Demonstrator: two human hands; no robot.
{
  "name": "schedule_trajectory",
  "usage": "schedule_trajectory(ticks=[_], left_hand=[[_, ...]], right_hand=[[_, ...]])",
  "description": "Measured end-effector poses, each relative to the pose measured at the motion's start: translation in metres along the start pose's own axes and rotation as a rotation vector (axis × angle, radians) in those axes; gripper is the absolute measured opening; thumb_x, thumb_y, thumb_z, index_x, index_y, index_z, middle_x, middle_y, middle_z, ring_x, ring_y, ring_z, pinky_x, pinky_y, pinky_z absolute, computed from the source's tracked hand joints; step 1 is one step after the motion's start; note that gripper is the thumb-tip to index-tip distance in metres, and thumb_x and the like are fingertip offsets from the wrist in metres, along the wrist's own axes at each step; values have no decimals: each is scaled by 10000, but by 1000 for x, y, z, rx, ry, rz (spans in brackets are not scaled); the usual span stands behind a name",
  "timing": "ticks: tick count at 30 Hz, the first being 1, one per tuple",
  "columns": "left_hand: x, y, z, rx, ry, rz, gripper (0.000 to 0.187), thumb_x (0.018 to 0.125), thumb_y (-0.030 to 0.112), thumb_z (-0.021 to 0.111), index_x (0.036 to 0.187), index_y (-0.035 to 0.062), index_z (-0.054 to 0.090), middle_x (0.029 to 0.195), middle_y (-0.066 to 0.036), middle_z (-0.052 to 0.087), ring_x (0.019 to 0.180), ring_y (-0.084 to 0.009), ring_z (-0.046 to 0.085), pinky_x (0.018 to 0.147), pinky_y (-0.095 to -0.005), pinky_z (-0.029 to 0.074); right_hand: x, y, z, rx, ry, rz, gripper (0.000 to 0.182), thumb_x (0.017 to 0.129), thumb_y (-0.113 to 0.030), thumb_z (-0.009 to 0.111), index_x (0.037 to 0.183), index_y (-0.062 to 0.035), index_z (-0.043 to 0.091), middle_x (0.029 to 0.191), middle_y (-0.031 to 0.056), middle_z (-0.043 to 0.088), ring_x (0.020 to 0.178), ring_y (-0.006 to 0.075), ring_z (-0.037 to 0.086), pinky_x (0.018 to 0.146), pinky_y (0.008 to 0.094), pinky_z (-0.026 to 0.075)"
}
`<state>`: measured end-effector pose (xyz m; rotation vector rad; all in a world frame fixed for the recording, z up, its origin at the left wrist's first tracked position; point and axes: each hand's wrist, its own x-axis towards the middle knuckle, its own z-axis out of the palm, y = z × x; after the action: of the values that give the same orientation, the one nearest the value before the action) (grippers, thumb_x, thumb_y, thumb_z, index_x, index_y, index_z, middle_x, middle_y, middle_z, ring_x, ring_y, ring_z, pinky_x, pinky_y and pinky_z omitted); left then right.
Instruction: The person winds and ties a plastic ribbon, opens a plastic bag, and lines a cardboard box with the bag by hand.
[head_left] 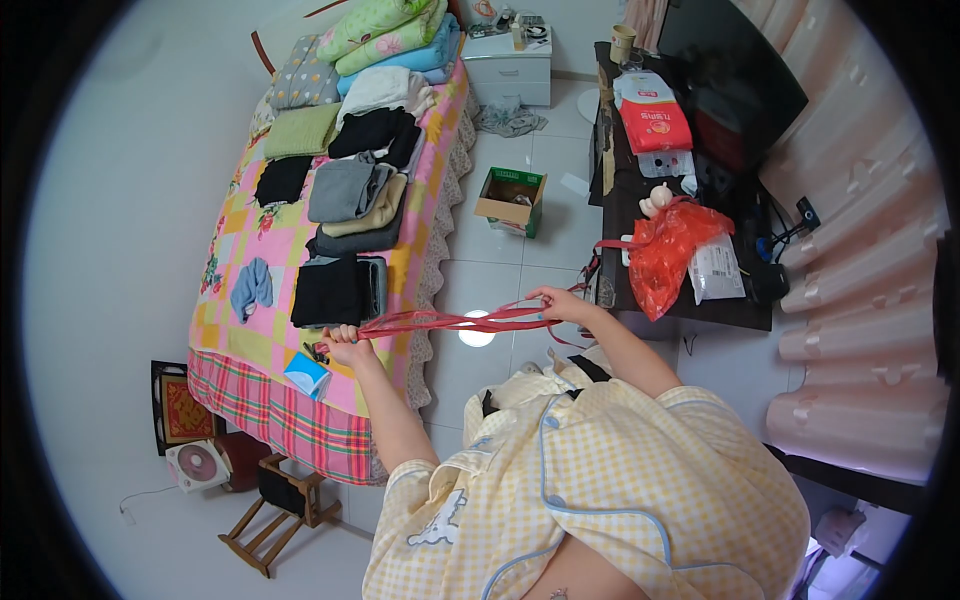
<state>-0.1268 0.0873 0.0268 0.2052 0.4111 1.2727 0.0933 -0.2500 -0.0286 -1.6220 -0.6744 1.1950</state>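
Note:
Several strands of thin red strap (430, 321) stretch level between my two hands, above the gap between bed and desk. My left hand (347, 344) is closed in a fist around one end, over the bed's near edge. Fingers pinched, my right hand (558, 304) grips the strands at the other end, close to the desk's near corner. Loose strap hangs below the right hand. Beside my left hand are a small black item (317, 352) and a blue and white packet (307, 375). Folded black and grey clothes (330, 291) lie just beyond it.
More folded clothes (350, 190) and a grey cloth (253, 289) lie on the bed (232, 335). A green cardboard box (511, 203) stands on the floor. The dark desk (640, 305) carries a red plastic bag (675, 255) and a white parcel (715, 268). A wooden chair (280, 510) stands lower left.

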Motion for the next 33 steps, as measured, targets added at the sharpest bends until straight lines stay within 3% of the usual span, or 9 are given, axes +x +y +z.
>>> schedule_trajectory(ticks=[6,8,13,16,20,22,24,28,33], left_hand=[[-4,-3,6,29,28,-29,205,874,258,294,838,79,387,456,29,175,354,-64,145,293,-195,133],[-3,-6,3,46,37,-14,206,874,260,294,837,79,386,458,29,176,356,-64,144,293,-197,132],[-2,-11,-1,145,-122,-78,241,868,299,323,865,78,418,474,40,183,368,-62,130,317,-195,122],[-12,-19,17,258,-163,-106,272,860,329,340,881,76,437,481,48,182,379,-56,135,334,-193,124],[-38,-41,48,496,-447,-334,403,820,464,330,848,82,454,528,43,253,403,-53,196,360,-183,161],[-53,-55,59,497,-489,-440,423,804,494,338,832,87,449,539,38,279,409,-57,219,365,-187,177],[-71,-70,69,535,-522,-562,429,791,511,354,787,90,434,567,19,353,429,-62,276,392,-182,220],[-96,-102,72,782,-521,-603,166,837,231,410,860,72,452,666,8,432,503,-39,328,433,-154,248],[-109,-119,73,1048,-831,-538,118,839,145,416,897,59,472,653,32,461,507,-33,377,451,-151,299]], right_hand=[[17,8,0,-55,442,41,234,667,-32,545,901,-32,540,619,-9,486,504,60,440,435,205,364],[30,22,-3,35,801,81,149,658,-53,517,797,-58,570,599,39,527,610,96,539,497,249,422],[24,11,-10,983,802,146,165,707,-13,419,839,-43,513,771,84,525,697,204,540,507,392,442],[32,33,-15,973,771,281,184,703,-41,449,882,-24,489,767,97,514,716,207,525,577,397,445],[21,33,-16,-198,523,369,499,605,-203,619,1040,-41,434,875,148,528,836,248,515,707,336,428],[32,33,-6,-380,528,362,623,560,-225,650,1105,-58,399,923,170,526,892,257,502,759,303,408],[37,6,10,-667,539,60,587,588,-201,630,1111,-60,403,945,162,524,911,253,500,792,291,392],[30,-78,40,-127,230,-316,392,670,-118,579,1040,-49,470,904,83,528,697,137,513,642,257,427],[23,-128,67,72,418,-482,237,695,-104,564,909,-26,498,783,53,521,593,89,482,537,223,408]])
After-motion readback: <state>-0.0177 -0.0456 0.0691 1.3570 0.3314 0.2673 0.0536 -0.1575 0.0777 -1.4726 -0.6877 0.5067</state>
